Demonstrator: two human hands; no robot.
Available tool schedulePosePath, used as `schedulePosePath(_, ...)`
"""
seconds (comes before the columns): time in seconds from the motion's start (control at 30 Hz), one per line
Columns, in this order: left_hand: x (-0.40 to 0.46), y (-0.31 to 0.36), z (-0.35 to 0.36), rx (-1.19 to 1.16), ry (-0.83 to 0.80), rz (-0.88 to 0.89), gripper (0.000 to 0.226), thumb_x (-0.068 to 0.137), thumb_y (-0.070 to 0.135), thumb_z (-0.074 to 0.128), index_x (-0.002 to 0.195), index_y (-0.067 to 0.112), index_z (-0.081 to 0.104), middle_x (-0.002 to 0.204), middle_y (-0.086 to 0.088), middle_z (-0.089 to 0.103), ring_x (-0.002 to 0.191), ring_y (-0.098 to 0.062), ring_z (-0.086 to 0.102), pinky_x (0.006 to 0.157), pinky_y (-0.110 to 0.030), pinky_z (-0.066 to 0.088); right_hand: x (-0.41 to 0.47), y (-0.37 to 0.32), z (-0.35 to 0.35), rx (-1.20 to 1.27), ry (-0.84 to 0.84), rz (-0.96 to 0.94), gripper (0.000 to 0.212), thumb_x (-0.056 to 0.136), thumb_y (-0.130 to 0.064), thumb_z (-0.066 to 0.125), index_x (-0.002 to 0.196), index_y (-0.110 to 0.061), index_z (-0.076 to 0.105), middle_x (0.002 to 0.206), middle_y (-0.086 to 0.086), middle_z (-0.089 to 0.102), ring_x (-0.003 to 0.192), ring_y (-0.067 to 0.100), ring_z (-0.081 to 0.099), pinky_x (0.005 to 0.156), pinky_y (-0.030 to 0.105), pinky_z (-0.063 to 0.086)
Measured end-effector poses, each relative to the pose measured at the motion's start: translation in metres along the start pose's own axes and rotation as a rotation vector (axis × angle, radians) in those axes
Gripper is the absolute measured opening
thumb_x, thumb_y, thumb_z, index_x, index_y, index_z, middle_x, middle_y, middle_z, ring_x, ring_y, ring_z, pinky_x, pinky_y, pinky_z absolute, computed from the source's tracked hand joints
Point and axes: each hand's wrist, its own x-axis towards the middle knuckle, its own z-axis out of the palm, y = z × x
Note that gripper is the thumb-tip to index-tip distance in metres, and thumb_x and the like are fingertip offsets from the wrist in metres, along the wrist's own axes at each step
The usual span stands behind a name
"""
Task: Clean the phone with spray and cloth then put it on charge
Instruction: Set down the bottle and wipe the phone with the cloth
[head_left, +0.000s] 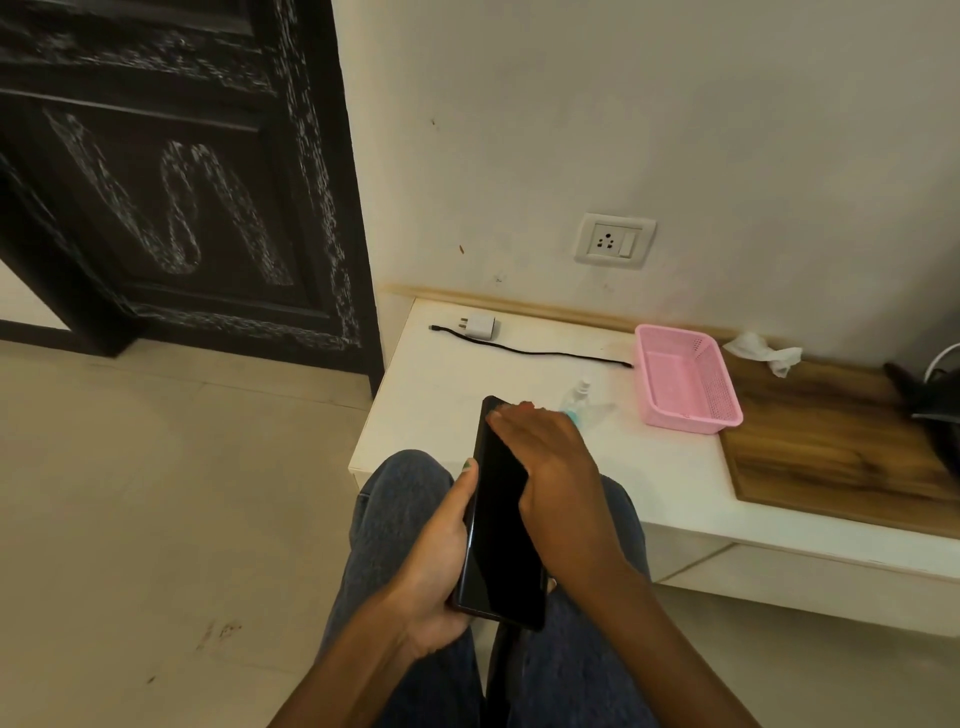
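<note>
A black phone (501, 525) with a dark screen is held over my lap, its top end reaching above the white shelf edge. My left hand (441, 566) grips its lower left edge from below. My right hand (556, 462) lies across the upper right of the screen, fingers together and stretched to the top edge, thumb hidden. No cloth shows under it. A small clear spray bottle (581, 393) stands on the shelf just behind my right hand. A white charger plug (480, 327) and a black cable (540, 353) lie further back. A crumpled white cloth (763, 351) lies by the wall.
The low white shelf (415, 410) runs along the wall under a wall socket (614, 240). A pink plastic basket (685, 379) sits right of the bottle, beside a wooden board (831, 447). A dark object (935, 410) is at the far right. A dark carved door (171, 182) stands on the left.
</note>
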Motion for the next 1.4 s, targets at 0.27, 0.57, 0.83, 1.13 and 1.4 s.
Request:
schedulePosePath(0.27, 0.001, -0.006, 0.0, -0.009, -0.028, -0.011, 0.054, 0.082, 0.063, 0.045, 0.102, 0.023, 0.075, 0.101, -0.011, 0.075, 0.086, -0.023, 0.073, 0.064, -0.031, 0.058, -0.005, 0.009, -0.006, -0.04, -0.024, 0.062, 0.04, 0.069, 0.004, 0.064, 0.109, 0.001, 0.066, 0.107, 0.014, 0.069, 0.097, 0.036, 0.062, 0.09, 0.032, 0.039)
schedulePosePath(0.57, 0.003, -0.002, -0.001, -0.009, -0.035, -0.028, 0.053, 0.083, 0.061, 0.045, 0.103, 0.022, 0.075, 0.102, -0.011, 0.075, 0.09, -0.023, 0.072, 0.064, -0.03, 0.058, -0.009, 0.001, -0.001, -0.008, -0.045, -0.004, 0.036, 0.073, -0.001, 0.066, 0.11, 0.0, 0.066, 0.111, 0.012, 0.067, 0.1, 0.033, 0.061, 0.092, 0.034, 0.044)
schedulePosePath(0.83, 0.003, -0.004, 0.004, 0.04, -0.032, -0.044, 0.054, 0.082, 0.064, 0.047, 0.105, 0.023, 0.074, 0.106, -0.012, 0.073, 0.091, -0.026, 0.072, 0.065, -0.034, 0.058, 0.01, 0.01, -0.008, -0.064, 0.037, 0.038, 0.036, 0.08, -0.014, 0.047, 0.103, 0.005, 0.068, 0.101, 0.017, 0.07, 0.088, 0.037, 0.064, 0.085, 0.032, 0.039)
schedulePosePath(1.13, 0.002, -0.003, 0.006, 0.083, 0.007, -0.075, 0.06, 0.085, 0.064, 0.046, 0.121, 0.019, 0.065, 0.11, -0.013, 0.072, 0.093, -0.028, 0.071, 0.068, -0.037, 0.058, 0.0, 0.009, -0.006, -0.039, -0.021, 0.012, 0.038, 0.072, -0.004, 0.058, 0.109, 0.004, 0.066, 0.108, 0.015, 0.068, 0.091, 0.036, 0.062, 0.082, 0.036, 0.05)
schedulePosePath(1.4, 0.001, -0.001, 0.01, 0.131, 0.002, -0.075, 0.062, 0.087, 0.065, 0.041, 0.123, 0.02, 0.063, 0.114, -0.014, 0.07, 0.102, -0.03, 0.068, 0.075, -0.039, 0.057, 0.001, 0.002, -0.012, -0.042, -0.008, -0.021, 0.048, 0.078, -0.013, 0.033, 0.108, 0.006, 0.066, 0.104, 0.015, 0.069, 0.086, 0.035, 0.062, 0.074, 0.036, 0.055)
